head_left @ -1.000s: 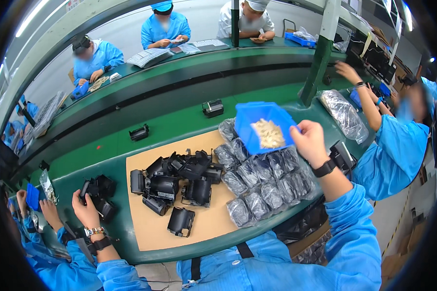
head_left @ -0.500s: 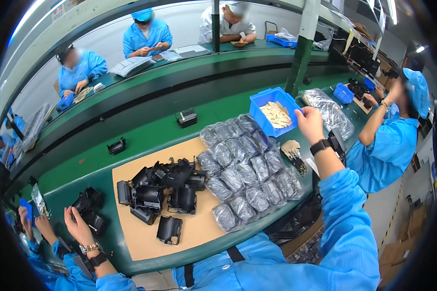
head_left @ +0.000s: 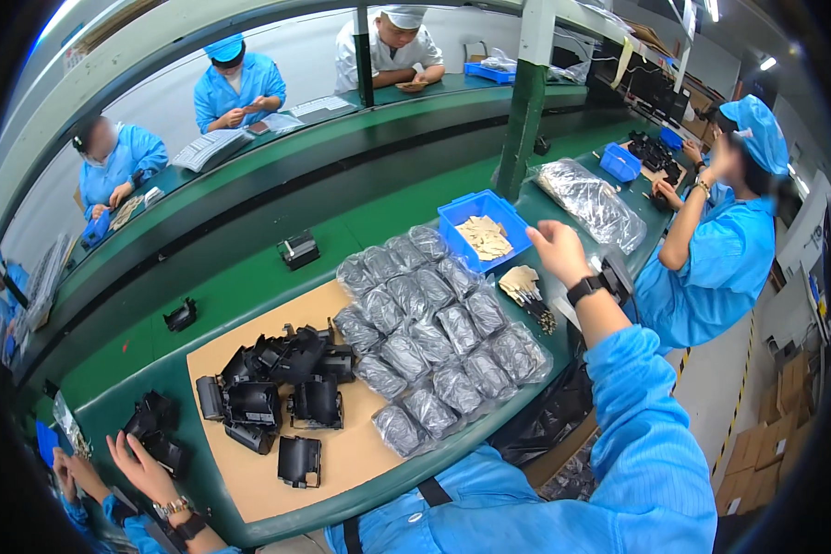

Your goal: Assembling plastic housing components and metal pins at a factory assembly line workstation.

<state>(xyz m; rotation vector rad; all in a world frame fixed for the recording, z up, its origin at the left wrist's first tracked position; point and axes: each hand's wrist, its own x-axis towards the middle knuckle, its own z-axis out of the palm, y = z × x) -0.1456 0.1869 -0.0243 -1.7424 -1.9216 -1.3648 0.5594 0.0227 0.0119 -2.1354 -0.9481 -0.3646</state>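
Note:
My right hand (head_left: 560, 253) is beside the right corner of a blue plastic bin (head_left: 454, 238), fingers apart and holding nothing; I cannot tell whether a fingertip still touches the rim. Small tan flat pieces (head_left: 486, 238) lie inside the bin. Just below that hand is a bundle of tan-ended pieces with dark tips (head_left: 526, 294). My left hand (head_left: 145, 469) is at the lower left, fingers spread and holding nothing. It is nearest to a few black plastic housings (head_left: 162, 434). Between my hands, rows of plastic-wrapped parts (head_left: 429, 332) sit beside a pile of black housings (head_left: 254, 402).
A tan board (head_left: 249, 489) lies under the pile on the green bench. Two black housings (head_left: 298, 249) rest on the green belt (head_left: 240, 282). A green-and-white post (head_left: 523, 120) rises behind the bin. Co-workers sit opposite and at right; another person's hands (head_left: 72, 473) are at far left.
The view has swung right, so the scene shifts left. My right hand, earlier gripping the blue bin's rim, has loosened; the bin now sits flatter. My left hand remains spread.

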